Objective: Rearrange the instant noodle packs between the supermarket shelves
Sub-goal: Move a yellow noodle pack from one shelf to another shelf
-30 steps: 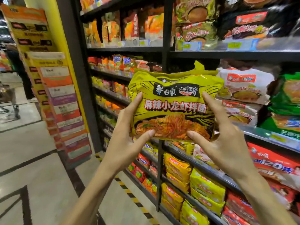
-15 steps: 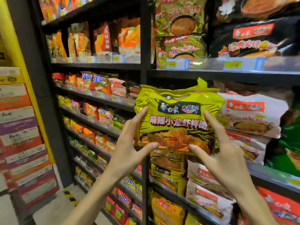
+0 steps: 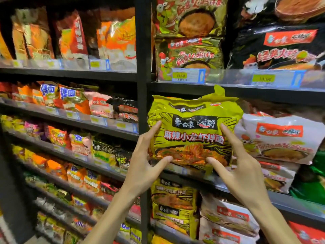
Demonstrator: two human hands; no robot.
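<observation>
Yellow noodle pack (image 3: 193, 131) stood upright at the front of a shelf (image 3: 284, 199), between a black post (image 3: 143, 103) and a white pack (image 3: 281, 138). Seating it well probably meant sliding it straight back, kept level, with its bottom edge lifted over the shelf lip. Left hand (image 3: 142, 166) and right hand (image 3: 241, 173) each pinched a lower side, thumb on the front, index finger stretched up the face, the other fingers hidden behind.

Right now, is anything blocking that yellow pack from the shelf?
Nothing visible. The left hand and right hand hold the pack at the shelf edge, between post and white packs; the space behind it is hidden.
</observation>
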